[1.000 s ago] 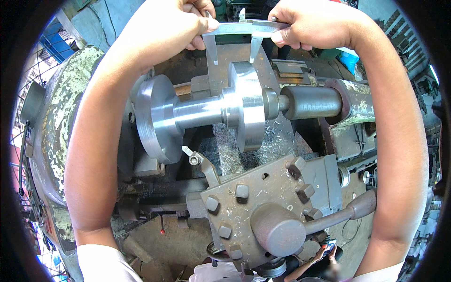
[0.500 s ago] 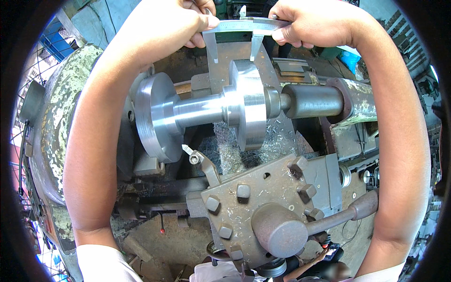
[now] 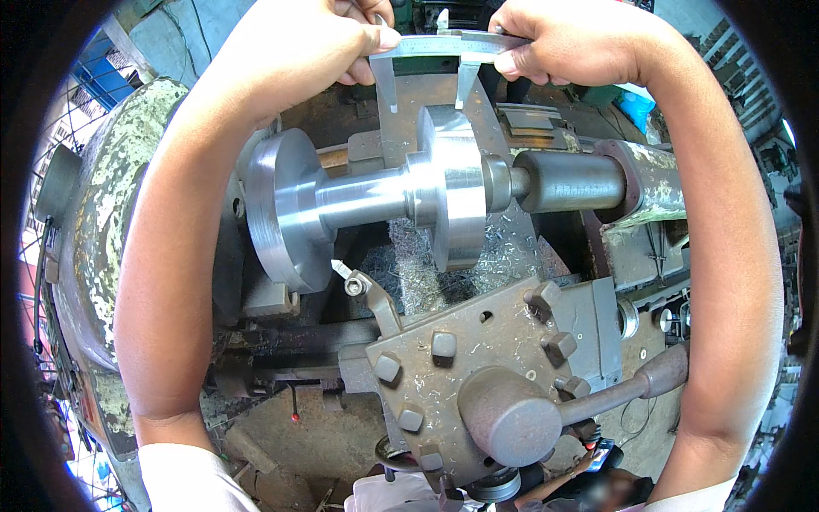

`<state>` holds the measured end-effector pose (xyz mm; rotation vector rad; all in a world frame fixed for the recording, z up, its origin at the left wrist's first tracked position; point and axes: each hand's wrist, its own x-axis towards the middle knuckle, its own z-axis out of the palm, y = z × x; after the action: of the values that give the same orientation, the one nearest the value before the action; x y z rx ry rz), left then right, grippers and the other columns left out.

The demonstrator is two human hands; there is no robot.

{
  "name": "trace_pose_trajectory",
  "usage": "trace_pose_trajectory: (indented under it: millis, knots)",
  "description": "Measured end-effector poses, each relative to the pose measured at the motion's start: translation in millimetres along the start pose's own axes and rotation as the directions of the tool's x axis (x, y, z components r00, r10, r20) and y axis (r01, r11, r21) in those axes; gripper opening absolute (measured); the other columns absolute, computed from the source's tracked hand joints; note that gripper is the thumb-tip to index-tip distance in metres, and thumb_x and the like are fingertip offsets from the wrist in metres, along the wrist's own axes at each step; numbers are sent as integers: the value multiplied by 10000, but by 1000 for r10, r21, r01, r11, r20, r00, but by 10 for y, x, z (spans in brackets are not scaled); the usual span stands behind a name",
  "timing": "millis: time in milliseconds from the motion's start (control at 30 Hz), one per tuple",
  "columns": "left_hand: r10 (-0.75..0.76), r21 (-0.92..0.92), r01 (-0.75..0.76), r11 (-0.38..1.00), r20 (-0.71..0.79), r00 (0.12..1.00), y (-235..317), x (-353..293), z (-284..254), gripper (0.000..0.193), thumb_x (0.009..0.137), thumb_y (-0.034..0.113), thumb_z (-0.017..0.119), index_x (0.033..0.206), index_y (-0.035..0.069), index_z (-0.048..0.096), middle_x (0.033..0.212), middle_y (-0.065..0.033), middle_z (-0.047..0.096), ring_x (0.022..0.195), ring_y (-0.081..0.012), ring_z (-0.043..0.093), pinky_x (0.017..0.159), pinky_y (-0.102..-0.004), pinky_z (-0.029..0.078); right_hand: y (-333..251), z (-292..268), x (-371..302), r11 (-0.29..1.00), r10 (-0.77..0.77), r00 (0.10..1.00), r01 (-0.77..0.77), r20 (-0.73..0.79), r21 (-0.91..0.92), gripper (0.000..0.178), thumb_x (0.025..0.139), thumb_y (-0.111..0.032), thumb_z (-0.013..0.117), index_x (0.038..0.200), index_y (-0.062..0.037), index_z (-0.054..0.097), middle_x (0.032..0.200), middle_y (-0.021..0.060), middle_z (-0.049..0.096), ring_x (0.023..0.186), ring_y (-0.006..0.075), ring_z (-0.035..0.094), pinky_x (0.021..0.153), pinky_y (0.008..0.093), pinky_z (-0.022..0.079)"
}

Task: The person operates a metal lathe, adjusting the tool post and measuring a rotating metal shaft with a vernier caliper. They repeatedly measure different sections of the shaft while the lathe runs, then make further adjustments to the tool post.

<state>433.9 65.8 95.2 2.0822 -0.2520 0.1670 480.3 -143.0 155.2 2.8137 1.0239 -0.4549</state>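
Observation:
Both my hands hold a steel vernier caliper (image 3: pixel 426 46) level beyond the lathe, its jaws spread apart and pointing down. My left hand (image 3: pixel 345 43) pinches the end by the fixed jaw, thumb on the beam. Closed around the other end, near the sliding jaw, is my right hand (image 3: pixel 546 47). Below the jaws lies a shiny turned steel workpiece (image 3: pixel 363 198), a shaft with two wide flanges, mounted across the lathe. The jaw tips appear just above the right flange (image 3: pixel 461 188); I cannot tell whether they touch it.
A tailstock (image 3: pixel 572 182) supports the workpiece's right end. In front stands the tool post (image 3: pixel 461 375) with square-headed bolts, a clamping lever (image 3: pixel 627 392) and a cutting tool (image 3: pixel 354 286) pointing toward the left flange. Metal chips (image 3: pixel 418 273) lie below. Another person's hand holds a phone (image 3: pixel 601 456) at the bottom.
The view has shifted very slightly. My hands and the caliper keep nearly the same pose, and the workpiece stays in place.

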Motion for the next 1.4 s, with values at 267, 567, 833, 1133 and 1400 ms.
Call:
trace_pose_trajectory:
  millis: [267, 567, 833, 1133, 1400]
  knots:
    - [-6, 10, 6, 1000, -4, 1000, 16, -4, 7, 54, 930, -51, 669, 906, -16, 636, 724, -69, 664, 631, -116, 656, 608, -254, 557, -4, 21, 13, 999, 38, 999, -38, -15, 3, 344, 1000, -285, 636, 1108, 34, 703, 940, 203, 747, 906, 313, 712, 829, 430, 523]
    - [-15, 50, 16, 999, -17, 1000, 43, -23, 13, 57, 938, -45, 667, 903, -15, 635, 732, -71, 668, 644, -119, 660, 619, -258, 564, -46, 22, 15, 997, 72, 997, -72, -21, -10, 343, 1004, -290, 635, 1109, 29, 704, 940, 197, 749, 896, 304, 709, 827, 425, 522]
    - [-28, 49, 30, 998, -25, 999, 60, -34, 19, 58, 940, -41, 670, 903, -14, 634, 732, -71, 670, 646, -120, 661, 625, -257, 565, -40, 15, 17, 999, 53, 999, -53, -5, 3, 347, 1007, -293, 632, 1113, 30, 703, 950, 200, 750, 902, 311, 711, 832, 429, 522]
    - [-31, 72, 33, 997, -29, 999, 91, -54, 29, 59, 939, -36, 673, 901, -12, 636, 743, -69, 669, 658, -121, 664, 632, -261, 564, -30, -11, -12, 1000, -3, 1000, 3, 8, 3, 362, 1016, -304, 621, 1127, 32, 698, 976, 209, 750, 925, 325, 712, 845, 433, 520]
    - [-35, 96, 37, 995, -29, 999, 113, -64, 29, 60, 939, -29, 678, 900, -7, 638, 751, -66, 672, 667, -122, 665, 634, -264, 559, -88, 11, 10, 996, 88, 996, -88, 0, -10, 367, 1018, -314, 622, 1136, 25, 700, 985, 205, 752, 936, 324, 713, 853, 430, 518]
